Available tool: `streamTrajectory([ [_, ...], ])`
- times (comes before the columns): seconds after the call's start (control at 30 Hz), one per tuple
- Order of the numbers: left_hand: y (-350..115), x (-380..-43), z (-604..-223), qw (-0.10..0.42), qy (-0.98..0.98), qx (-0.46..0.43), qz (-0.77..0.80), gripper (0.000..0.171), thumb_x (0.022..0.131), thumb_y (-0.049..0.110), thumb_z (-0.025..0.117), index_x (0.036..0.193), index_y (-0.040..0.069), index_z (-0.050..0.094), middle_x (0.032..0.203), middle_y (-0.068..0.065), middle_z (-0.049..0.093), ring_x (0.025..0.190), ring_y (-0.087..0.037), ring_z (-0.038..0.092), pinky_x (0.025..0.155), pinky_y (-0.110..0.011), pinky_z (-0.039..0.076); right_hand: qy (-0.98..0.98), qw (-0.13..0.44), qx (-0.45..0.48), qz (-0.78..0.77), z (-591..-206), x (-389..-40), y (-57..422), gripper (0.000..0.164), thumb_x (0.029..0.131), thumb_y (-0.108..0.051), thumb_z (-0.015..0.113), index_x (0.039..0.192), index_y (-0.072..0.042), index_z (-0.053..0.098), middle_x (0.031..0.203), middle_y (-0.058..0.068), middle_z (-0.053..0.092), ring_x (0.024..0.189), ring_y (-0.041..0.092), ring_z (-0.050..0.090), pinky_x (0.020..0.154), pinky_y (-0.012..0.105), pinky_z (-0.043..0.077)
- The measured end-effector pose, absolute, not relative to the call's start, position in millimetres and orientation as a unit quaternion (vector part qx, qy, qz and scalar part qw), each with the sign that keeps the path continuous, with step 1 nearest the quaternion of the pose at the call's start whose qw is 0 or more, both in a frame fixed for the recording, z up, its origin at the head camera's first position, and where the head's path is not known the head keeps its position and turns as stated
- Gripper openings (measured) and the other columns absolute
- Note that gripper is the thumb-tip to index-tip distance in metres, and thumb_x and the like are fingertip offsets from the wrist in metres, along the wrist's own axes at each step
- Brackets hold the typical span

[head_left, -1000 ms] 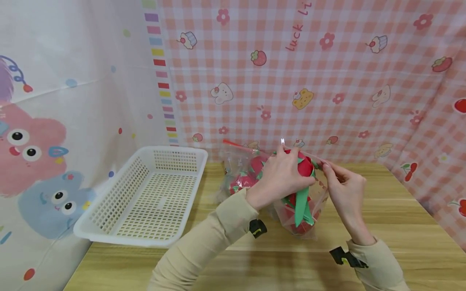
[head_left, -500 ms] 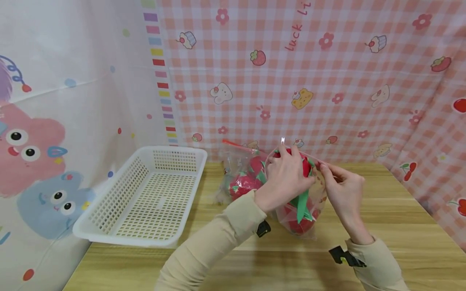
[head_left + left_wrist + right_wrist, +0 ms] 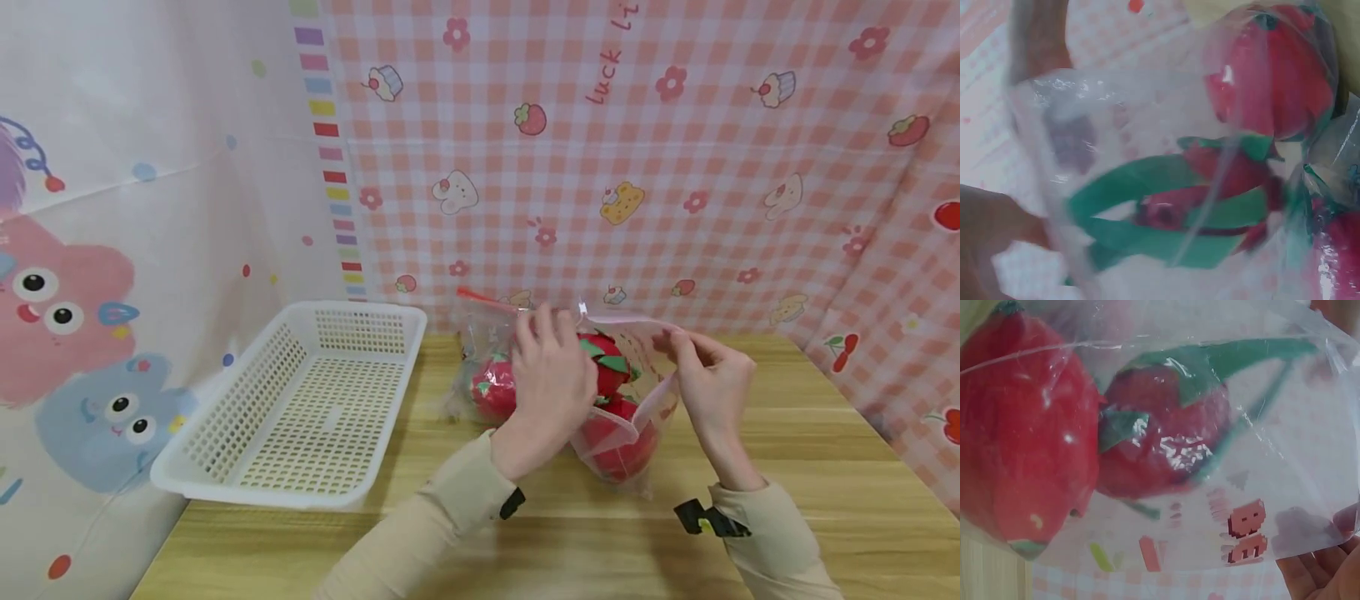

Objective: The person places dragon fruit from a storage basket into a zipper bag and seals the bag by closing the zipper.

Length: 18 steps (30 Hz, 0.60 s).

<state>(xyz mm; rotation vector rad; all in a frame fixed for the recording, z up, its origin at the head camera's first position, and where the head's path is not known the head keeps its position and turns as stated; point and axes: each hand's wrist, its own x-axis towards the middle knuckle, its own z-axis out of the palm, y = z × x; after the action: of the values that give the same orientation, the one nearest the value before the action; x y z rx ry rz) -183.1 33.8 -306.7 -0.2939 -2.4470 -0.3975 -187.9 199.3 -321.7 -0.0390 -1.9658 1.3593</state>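
Observation:
A clear zip bag [image 3: 656, 408] with a pink-edged mouth stands on the table and holds red dragon fruits with green scales. One dragon fruit [image 3: 609, 367] sits at the mouth; another dragon fruit [image 3: 1029, 425] lies lower in the bag. My right hand [image 3: 712, 387] pinches the bag's right edge between thumb and fingers. My left hand [image 3: 553, 379] is at the mouth's left side, its fingers extended and the thumb apart in the left wrist view; it hides part of both bags. Through the plastic, long green leaves [image 3: 1135, 181] show in the left wrist view.
A second clear bag [image 3: 480, 333] with a red zip strip stands behind my left hand, holding a dragon fruit [image 3: 493, 390]. A white slotted plastic basket [image 3: 408, 383] stands to the left on the wooden table [image 3: 585, 550]. Patterned cloth [image 3: 480, 142] hangs behind.
My left hand has come off the upper dragon fruit and moved left. That fruit now sits lower in the bag, whose mouth gapes wider. The right hand keeps its pinch.

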Motion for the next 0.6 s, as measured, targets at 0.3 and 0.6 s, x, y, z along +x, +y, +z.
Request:
streamTrajectory([
  [0.3, -11.7, -181.2, -313.6, 0.114, -0.968, -0.07, -0.214, 0.048, 0.091, 0.049, 0.055, 0.088, 0.002, 0.054, 0.063, -0.009, 0.056, 0.056, -0.025, 0.061, 0.042, -0.029, 0.041, -0.787, 0.347, -0.044, 0.509, -321.3, -186.7, 200.3, 0.026, 0.091, -0.026, 0.063, 0.099, -0.006, 0.076, 0.078, -0.018, 0.071, 0.07, -0.014, 0.062, 0.053, 0.009, 0.044],
  [0.6, -33.1, -195.2, -330.6, 0.002, -0.941, -0.091, -0.327, 0.044, 0.1, 0.038, 0.042, 0.069, 0.008, 0.052, 0.062, -0.004, 0.047, 0.058, -0.019, 0.049, 0.053, -0.028, 0.037, -0.797, 0.338, -0.039, 0.5, -320.5, -188.0, 199.9, 0.027, 0.092, -0.027, 0.061, 0.099, -0.006, 0.076, 0.085, 0.0, 0.076, 0.07, -0.015, 0.062, 0.057, 0.008, 0.047],
])
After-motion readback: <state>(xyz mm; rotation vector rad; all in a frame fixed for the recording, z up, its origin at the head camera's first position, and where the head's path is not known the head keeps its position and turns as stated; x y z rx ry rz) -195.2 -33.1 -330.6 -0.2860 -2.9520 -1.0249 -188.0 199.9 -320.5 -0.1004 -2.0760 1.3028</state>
